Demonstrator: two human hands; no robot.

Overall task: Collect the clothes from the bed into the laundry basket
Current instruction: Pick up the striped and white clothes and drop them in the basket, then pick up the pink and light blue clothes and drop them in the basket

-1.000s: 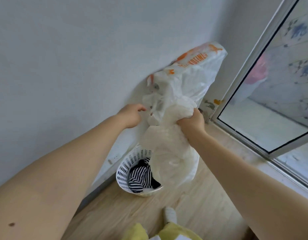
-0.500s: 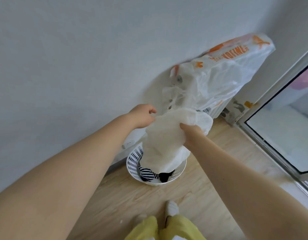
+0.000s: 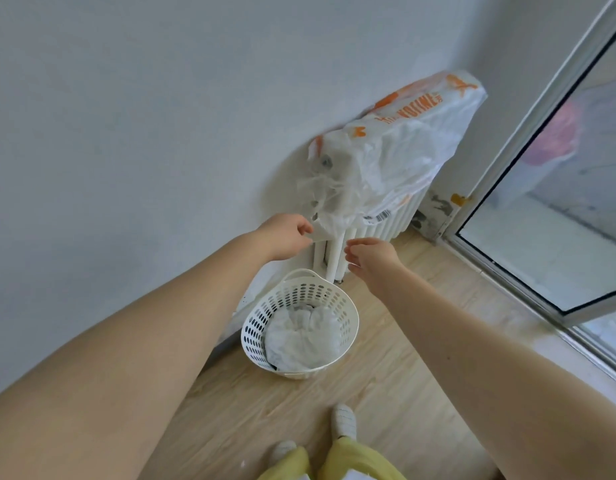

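The white perforated laundry basket [image 3: 348, 308] stands on the wooden floor by the wall. A crumpled white garment [image 3: 299, 336] lies inside it and covers what is underneath. My left hand [image 3: 286, 237] hovers above the basket with loosely curled fingers, right at the lower edge of a plastic bag, and I see nothing in it. My right hand [image 3: 370, 256] is beside it, fingers spread and empty. Both hands are well above the basket's rim.
A white plastic bag with orange print [image 3: 396, 147] is draped over a white radiator [image 3: 386, 226] against the wall. A glass door with a metal frame [image 3: 528, 216] stands at the right. My socked feet [image 3: 343, 422] and yellow trousers are on the floor below.
Both hands have let go of the white garment, which has dropped into the basket over the striped clothes. The hands have moved up towards the radiator.
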